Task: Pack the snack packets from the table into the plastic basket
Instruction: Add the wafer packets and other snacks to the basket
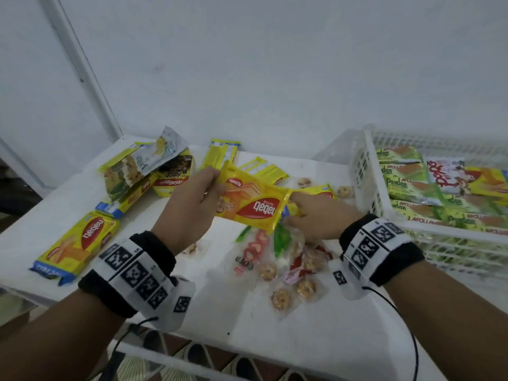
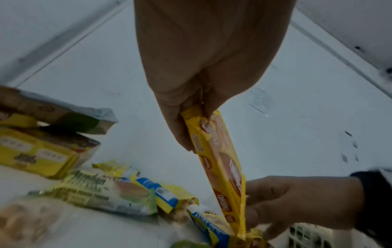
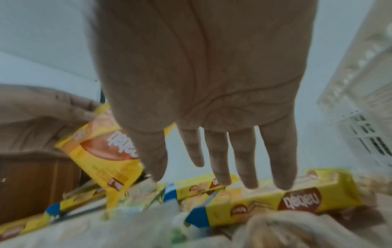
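Observation:
A yellow Nabati wafer packet (image 1: 255, 204) (image 2: 220, 159) (image 3: 101, 151) hangs above the white table (image 1: 275, 325). My left hand (image 1: 192, 199) (image 2: 191, 100) pinches its left end between thumb and fingers. At the packet's right end is my right hand (image 1: 316, 215) (image 3: 212, 134). Its fingers are straight and spread, and the thumb lies against the wrapper. The white plastic basket (image 1: 365, 160) (image 3: 364, 127) stands at the right, just beyond the right hand. It holds green Pandan packets (image 1: 404, 182) and a few others.
More yellow packets lie on the table: one at the front left (image 1: 74, 243), a pile at the back left (image 1: 143, 171), and others under my hands (image 3: 275, 201). Small clear-wrapped cookies (image 1: 288, 265) are scattered in the middle. The table's front edge is near my wrists.

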`<state>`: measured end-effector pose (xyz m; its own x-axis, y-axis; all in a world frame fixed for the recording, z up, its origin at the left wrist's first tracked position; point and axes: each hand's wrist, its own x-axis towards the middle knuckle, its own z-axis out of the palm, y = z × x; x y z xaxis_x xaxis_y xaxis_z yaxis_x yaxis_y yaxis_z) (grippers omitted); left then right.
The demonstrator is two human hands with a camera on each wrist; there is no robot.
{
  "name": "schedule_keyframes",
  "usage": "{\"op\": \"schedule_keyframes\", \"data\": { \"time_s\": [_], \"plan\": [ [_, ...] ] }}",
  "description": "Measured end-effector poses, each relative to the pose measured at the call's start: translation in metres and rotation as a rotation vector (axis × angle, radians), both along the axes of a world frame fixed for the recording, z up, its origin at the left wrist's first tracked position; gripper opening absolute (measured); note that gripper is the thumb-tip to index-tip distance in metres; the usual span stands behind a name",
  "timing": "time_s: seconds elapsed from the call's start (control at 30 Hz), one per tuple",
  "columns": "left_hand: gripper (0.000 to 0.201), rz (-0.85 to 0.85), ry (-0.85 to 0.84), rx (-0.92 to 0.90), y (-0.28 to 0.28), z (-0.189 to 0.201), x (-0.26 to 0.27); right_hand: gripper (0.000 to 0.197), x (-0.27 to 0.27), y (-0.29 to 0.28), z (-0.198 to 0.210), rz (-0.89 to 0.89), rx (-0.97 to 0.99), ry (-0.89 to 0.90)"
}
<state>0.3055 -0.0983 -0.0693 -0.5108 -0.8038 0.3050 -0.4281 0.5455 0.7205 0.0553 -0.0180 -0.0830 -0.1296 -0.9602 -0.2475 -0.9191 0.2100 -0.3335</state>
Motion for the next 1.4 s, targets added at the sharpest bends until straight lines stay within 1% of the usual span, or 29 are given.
{"op": "schedule_keyframes", "data": {
  "time_s": [0.03,0.1,0.13,0.17,0.2,0.27,0.3,0.33,0.4,0.47,0.5,0.53,0.6,0.67,0.73,0.83,0.93,1.0,1.07,1.13,1.17,1.2,1.23,1.3,1.33,1.37,1.4],
  "plan": [
    [0.017,-0.003,0.056,0.083,0.002,0.0,-0.001,0.043,-0.001,0.0,0.002,-0.018,-0.067,-0.096],
    [0.014,-0.025,0.16,0.238,0.009,-0.001,-0.003,0.031,0.0,0.001,0.007,-0.063,-0.181,-0.283],
    [0.012,-0.043,0.192,0.29,0.013,-0.002,-0.004,0.025,0.001,0.001,0.008,-0.086,-0.222,-0.363],
    [0.01,-0.065,0.192,0.301,0.017,-0.003,-0.004,0.024,0.003,0.002,0.008,-0.115,-0.257,-0.446],
    [0.009,-0.089,0.168,0.272,0.021,-0.004,-0.005,0.028,0.005,0.003,0.01,-0.148,-0.288,-0.521],
    [0.013,-0.107,0.057,0.204,0.025,-0.009,-0.006,0.036,0.005,0.003,0.01,-0.19,-0.361,-0.621],
    [0.013,-0.104,0.004,0.199,0.025,-0.011,-0.006,0.034,0.005,0.003,0.01,-0.199,-0.39,-0.674],
    [0.019,-0.097,-0.041,0.194,0.023,-0.014,-0.005,0.026,0.004,0.002,0.01,-0.209,-0.41,-0.724],
    [0.043,-0.062,-0.124,0.137,0.019,-0.023,-0.002,0.014,0.003,0.002,0.009,-0.216,-0.428,-0.786],
    [0.072,0.001,-0.162,0.025,0.015,-0.025,-0.001,0.013,0.003,0.003,0.006,-0.198,-0.418,-0.801],
    [0.077,0.011,-0.173,-0.029,0.015,-0.023,-0.002,0.013,0.002,0.003,0.005,-0.182,-0.404,-0.792],
    [0.076,0.001,-0.189,-0.073,0.014,-0.021,-0.004,0.013,0.003,0.004,0.005,-0.168,-0.388,-0.772],
    [0.065,-0.061,-0.271,-0.123,0.01,-0.018,-0.009,0.014,0.005,0.004,0.005,-0.146,-0.372,-0.731],
    [0.056,-0.117,-0.353,-0.106,0.004,-0.014,-0.016,0.013,0.008,0.005,0.007,-0.138,-0.378,-0.708],
    [0.047,-0.16,-0.365,-0.045,-0.002,-0.008,-0.021,0.012,0.011,0.007,0.008,-0.144,-0.382,-0.696],
    [0.032,-0.182,-0.264,0.097,-0.011,-0.001,-0.02,0.013,0.011,0.01,0.008,-0.189,-0.393,-0.729],
    [0.022,-0.184,-0.212,0.172,-0.018,0.004,-0.018,0.018,0.009,0.012,0.01,-0.228,-0.408,-0.756],
    [0.02,-0.171,-0.154,0.212,-0.019,0.008,-0.018,0.027,0.008,0.012,0.011,-0.23,-0.413,-0.741],
    [0.019,-0.129,-0.057,0.266,-0.018,0.012,-0.022,0.038,0.009,0.01,0.012,-0.256,-0.428,-0.749],
    [0.018,-0.115,0.074,0.363,-0.013,0.019,-0.029,0.042,0.01,0.007,0.014,-0.289,-0.456,-0.811],
    [0.018,-0.128,0.11,0.415,-0.01,0.021,-0.033,0.043,0.012,0.006,0.016,-0.303,-0.464,-0.859],
    [0.019,-0.158,0.115,0.455,-0.007,0.023,-0.037,0.044,0.014,0.005,0.019,-0.311,-0.47,-0.912],
    [0.02,-0.193,0.078,0.453,-0.006,0.024,-0.04,0.044,0.015,0.003,0.022,-0.317,-0.483,-0.955],
    [0.024,-0.216,-0.036,0.343,-0.007,0.024,-0.044,0.042,0.016,0.003,0.029,-0.305,-0.527,-0.962],
    [0.033,-0.181,-0.08,0.267,-0.009,0.024,-0.044,0.04,0.015,0.003,0.031,-0.292,-0.549,-0.929],
    [0.047,-0.128,-0.079,0.197,-0.013,0.026,-0.043,0.037,0.014,0.003,0.033,-0.274,-0.567,-0.888],
    [0.063,-0.075,-0.041,0.141,-0.019,0.027,-0.043,0.035,0.012,0.003,0.034,-0.255,-0.577,-0.844]
  ]
}}
